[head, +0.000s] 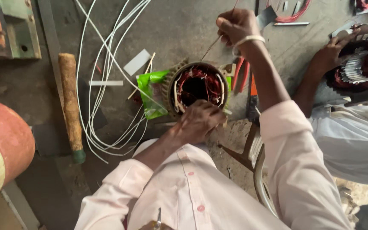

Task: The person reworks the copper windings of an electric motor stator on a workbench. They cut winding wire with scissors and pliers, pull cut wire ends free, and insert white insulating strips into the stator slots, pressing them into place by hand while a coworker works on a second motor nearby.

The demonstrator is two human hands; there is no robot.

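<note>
Pinching thin wire (211,46) in right hand (235,26), left hand (199,121) clasping round ribbed stator (197,87) rim

A wooden-handled tool (70,104) lies on the floor (179,25) beside looped white cables (103,85). A co-worker's hand (331,53) rests on another stator (358,68).

Round finned metal motor stator (199,87) on the grey concrete floor (171,25), loose white wires (103,76) to its left, long wooden-handled tool (71,102) further left, co-worker's second wound stator (358,68) far right.
</note>
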